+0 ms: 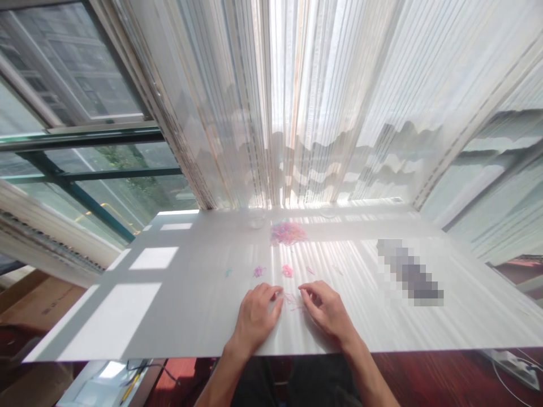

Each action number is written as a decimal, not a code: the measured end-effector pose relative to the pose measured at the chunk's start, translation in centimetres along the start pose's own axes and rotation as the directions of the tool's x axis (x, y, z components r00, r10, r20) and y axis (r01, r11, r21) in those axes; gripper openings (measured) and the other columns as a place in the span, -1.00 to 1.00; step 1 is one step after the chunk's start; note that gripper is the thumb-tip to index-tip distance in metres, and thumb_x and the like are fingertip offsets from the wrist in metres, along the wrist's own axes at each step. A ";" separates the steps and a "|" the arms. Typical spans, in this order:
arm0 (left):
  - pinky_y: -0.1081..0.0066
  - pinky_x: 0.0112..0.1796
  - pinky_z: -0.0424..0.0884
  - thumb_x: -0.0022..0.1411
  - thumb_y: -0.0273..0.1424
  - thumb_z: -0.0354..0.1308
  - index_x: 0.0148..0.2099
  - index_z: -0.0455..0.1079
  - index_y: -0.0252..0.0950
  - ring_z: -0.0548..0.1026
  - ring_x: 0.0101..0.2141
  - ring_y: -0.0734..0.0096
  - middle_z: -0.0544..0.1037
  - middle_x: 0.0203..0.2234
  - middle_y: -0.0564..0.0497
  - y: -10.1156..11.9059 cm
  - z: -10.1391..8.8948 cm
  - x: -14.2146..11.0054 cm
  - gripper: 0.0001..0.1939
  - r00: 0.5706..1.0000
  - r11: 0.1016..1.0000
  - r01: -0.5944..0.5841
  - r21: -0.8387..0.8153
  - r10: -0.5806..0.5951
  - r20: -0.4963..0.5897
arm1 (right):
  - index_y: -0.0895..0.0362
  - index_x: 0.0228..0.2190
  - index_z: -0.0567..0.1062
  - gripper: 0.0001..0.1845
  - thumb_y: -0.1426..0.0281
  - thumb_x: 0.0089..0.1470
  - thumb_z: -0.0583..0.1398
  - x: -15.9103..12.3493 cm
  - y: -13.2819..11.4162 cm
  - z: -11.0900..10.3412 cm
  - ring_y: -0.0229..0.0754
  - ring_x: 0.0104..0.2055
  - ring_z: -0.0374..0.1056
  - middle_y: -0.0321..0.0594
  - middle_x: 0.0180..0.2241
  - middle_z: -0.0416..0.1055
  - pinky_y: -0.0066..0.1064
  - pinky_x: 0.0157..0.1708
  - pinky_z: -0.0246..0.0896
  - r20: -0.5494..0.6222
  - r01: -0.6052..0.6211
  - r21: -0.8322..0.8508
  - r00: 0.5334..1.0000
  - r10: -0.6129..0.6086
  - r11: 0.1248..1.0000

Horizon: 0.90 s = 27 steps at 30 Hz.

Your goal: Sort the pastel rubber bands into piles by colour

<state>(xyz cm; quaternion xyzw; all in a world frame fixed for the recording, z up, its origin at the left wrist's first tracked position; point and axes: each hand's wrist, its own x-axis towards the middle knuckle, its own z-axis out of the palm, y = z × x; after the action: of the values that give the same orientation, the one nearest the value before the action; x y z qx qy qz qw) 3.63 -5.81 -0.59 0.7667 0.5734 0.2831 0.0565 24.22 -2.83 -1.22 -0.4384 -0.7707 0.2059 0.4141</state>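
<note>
Left hand (257, 314), right hand (327, 308), fingers curled, pinch unclear, pink strands (291, 301) between, long axes pointing several ways

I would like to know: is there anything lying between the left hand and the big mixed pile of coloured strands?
Yes. The small pink pile lies on the table, between the left hand and the big mixed pile. It looks low, so the hand could probably pass over it.
</note>
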 end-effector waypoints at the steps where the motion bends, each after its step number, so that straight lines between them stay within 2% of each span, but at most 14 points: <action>1: 0.32 -0.28 0.42 0.31 -0.47 0.18 -0.11 0.51 -0.22 0.55 -0.35 0.31 0.56 -0.40 0.05 0.0 -0.1 0.1 -0.87 1.000 1.000 -0.001 0.001 0.001 0.009 | 0.14 -0.28 0.58 -0.76 0.35 0.30 0.13 0.0 0.0 0.0 -0.13 -0.40 0.44 -0.17 -0.42 0.53 -0.30 -0.38 0.38 0.011 -0.001 -0.003 1.000 0.001 1.000; 6: 0.34 -0.25 0.41 0.37 -0.43 0.16 -0.20 0.52 -0.22 0.54 -0.34 0.34 0.56 -0.39 0.04 -0.1 -0.1 0.2 -0.89 1.000 0.999 0.014 -0.038 -0.013 0.012 | 0.14 -0.30 0.59 -0.73 0.32 0.30 0.11 0.0 -0.1 -0.1 -0.12 -0.39 0.45 -0.14 -0.38 0.56 -0.28 -0.34 0.38 0.027 -0.028 0.009 0.999 0.027 1.000; 13: 0.31 -0.21 0.40 0.43 -0.43 0.07 -0.20 0.48 -0.22 0.54 -0.30 0.32 0.57 -0.30 0.03 -0.6 0.2 -0.2 -0.83 0.998 0.993 0.054 -0.106 -0.050 0.040 | 0.13 -0.29 0.59 -0.73 0.29 0.29 0.13 -0.2 0.4 0.3 -0.11 -0.35 0.46 -0.11 -0.33 0.58 -0.29 -0.30 0.37 0.024 -0.110 0.043 0.994 0.109 0.993; 18: 0.31 -0.24 0.39 0.44 -0.46 0.03 -0.22 0.45 -0.22 0.55 -0.31 0.31 0.57 -0.31 0.03 -0.6 0.2 -0.2 -0.81 1.000 0.995 0.024 -0.100 -0.025 -0.002 | 0.11 -0.29 0.59 -0.75 0.28 0.29 0.14 -0.2 0.6 0.4 -0.11 -0.33 0.47 -0.13 -0.32 0.58 -0.29 -0.29 0.37 0.024 -0.135 0.043 0.991 0.134 0.990; 23: 0.31 -0.24 0.42 0.43 -0.52 -0.02 -0.08 0.47 -0.22 0.58 -0.27 0.29 0.58 -0.27 0.02 -0.9 0.4 -0.3 -0.77 0.999 0.995 -0.032 -0.099 0.028 -0.044 | 0.11 -0.28 0.59 -0.74 0.28 0.30 0.13 -0.2 0.5 0.5 -0.11 -0.34 0.47 -0.13 -0.32 0.58 -0.29 -0.31 0.36 0.029 -0.155 0.039 0.988 0.154 0.987; 27: 0.30 -0.27 0.43 0.38 -0.48 0.10 -0.04 0.50 -0.19 0.56 -0.34 0.28 0.57 -0.29 0.02 -1.0 0.7 -0.3 -0.80 0.998 0.999 -0.038 -0.034 0.037 -0.047 | 0.12 -0.28 0.59 -0.73 0.27 0.31 0.13 0.1 0.4 0.5 -0.12 -0.34 0.47 -0.13 -0.33 0.57 -0.30 -0.31 0.36 0.035 -0.161 0.043 0.987 0.159 0.986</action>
<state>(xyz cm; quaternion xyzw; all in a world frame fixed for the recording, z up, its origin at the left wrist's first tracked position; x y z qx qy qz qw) 3.08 -5.58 -1.66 0.7695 0.5550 0.3119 0.0514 24.03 -2.56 -1.72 -0.4861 -0.7345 0.2627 0.3939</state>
